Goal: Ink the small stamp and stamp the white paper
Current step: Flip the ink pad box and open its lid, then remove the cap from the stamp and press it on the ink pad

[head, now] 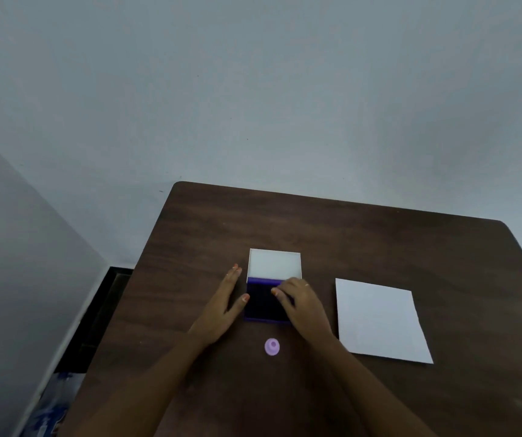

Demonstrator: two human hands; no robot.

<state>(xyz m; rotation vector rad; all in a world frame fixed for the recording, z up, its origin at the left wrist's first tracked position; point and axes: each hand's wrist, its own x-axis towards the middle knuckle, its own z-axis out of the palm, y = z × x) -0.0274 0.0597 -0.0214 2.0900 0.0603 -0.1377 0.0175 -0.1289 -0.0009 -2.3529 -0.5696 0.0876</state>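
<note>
A purple ink pad [263, 302] lies open on the dark wooden table [348, 234], its white lid [275, 264] folded back behind it. My left hand [226, 302] lies flat against the pad's left side, fingers straight, thumb touching its edge. My right hand [300, 302] rests with curled fingers on the pad's right part and covers that side. The small pink stamp [272, 346] stands alone on the table just in front of the pad, between my forearms. The white paper [379, 320] lies flat to the right of my right hand.
The table's left edge runs close to a grey wall corner, with dark floor and blurred bluish items [51, 411] below it. A plain wall stands behind the table's far edge.
</note>
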